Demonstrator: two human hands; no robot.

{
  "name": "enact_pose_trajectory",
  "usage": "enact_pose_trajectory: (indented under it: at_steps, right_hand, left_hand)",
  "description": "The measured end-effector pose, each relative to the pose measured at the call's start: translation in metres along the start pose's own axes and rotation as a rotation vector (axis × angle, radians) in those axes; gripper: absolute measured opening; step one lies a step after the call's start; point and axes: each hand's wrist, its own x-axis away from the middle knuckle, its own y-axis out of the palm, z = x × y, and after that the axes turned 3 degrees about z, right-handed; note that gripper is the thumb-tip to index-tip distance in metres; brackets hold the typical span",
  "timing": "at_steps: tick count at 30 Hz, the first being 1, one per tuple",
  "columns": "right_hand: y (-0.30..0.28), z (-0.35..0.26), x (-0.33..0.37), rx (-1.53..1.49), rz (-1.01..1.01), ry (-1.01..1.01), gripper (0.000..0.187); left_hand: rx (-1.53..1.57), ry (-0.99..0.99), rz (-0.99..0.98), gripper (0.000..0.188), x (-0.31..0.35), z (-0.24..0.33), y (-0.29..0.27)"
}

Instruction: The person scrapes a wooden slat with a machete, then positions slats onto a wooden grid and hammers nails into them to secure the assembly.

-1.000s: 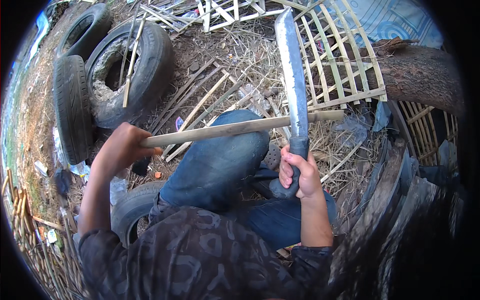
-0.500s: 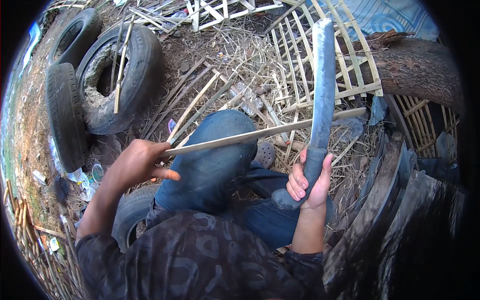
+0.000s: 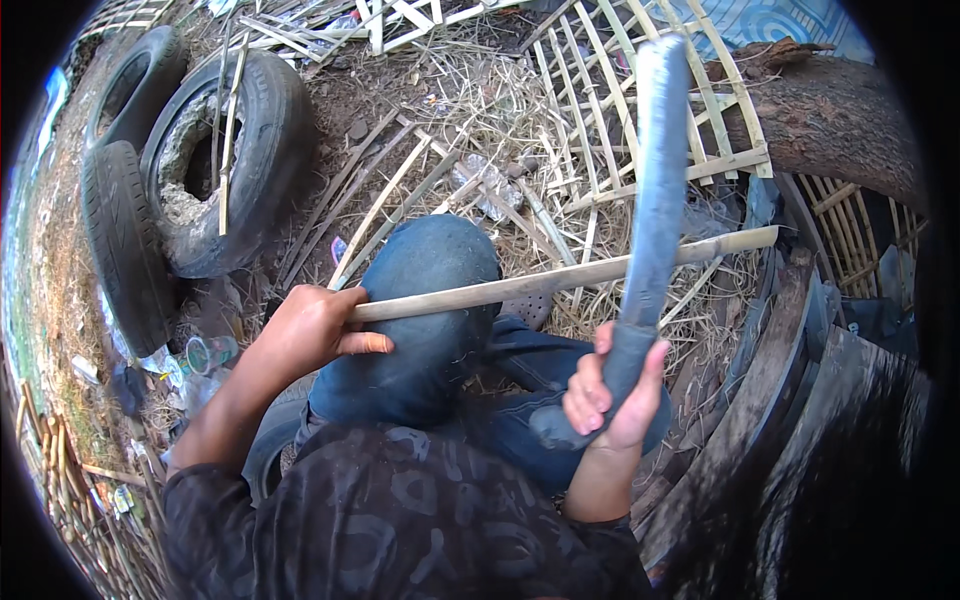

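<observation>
My left hand (image 3: 310,330) grips one end of a long pale bamboo stick (image 3: 560,280) that lies across my raised knee in blue jeans (image 3: 430,290). Its far end reaches right, past the blade. My right hand (image 3: 610,395) is closed on the handle of a long grey machete (image 3: 655,200). The blade points up and away, and crosses in front of the stick near its right end. Whether the edge touches the stick I cannot tell.
Old tyres (image 3: 190,170) lie at the left. A woven bamboo lattice (image 3: 640,90) and loose split strips cover the ground ahead. A thick log (image 3: 830,120) lies at the upper right, dark planks (image 3: 780,400) at the right, litter at the lower left.
The machete has swung right and tilted upright, moving along the stick toward its right end. My left hand has slid right and lower on the stick.
</observation>
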Motion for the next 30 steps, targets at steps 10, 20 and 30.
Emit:
enact_pose_trajectory:
  at_steps: [10, 20, 30]
  right_hand:
    - [0.006, 0.056, 0.008, 0.161, -0.035, 0.312, 0.061]
    - [-0.008, 0.007, 0.006, 0.061, 0.09, -0.08, 0.057]
    - [-0.013, 0.021, 0.022, 0.034, 0.069, -0.119, 0.057]
  left_hand:
    - [-0.063, -0.001, 0.065, 0.053, -0.006, 0.003, 0.007]
    - [-0.2, 0.042, 0.132, 0.062, 0.003, 0.01, 0.009]
    - [-0.259, 0.025, 0.104, 0.062, -0.002, 0.011, 0.008]
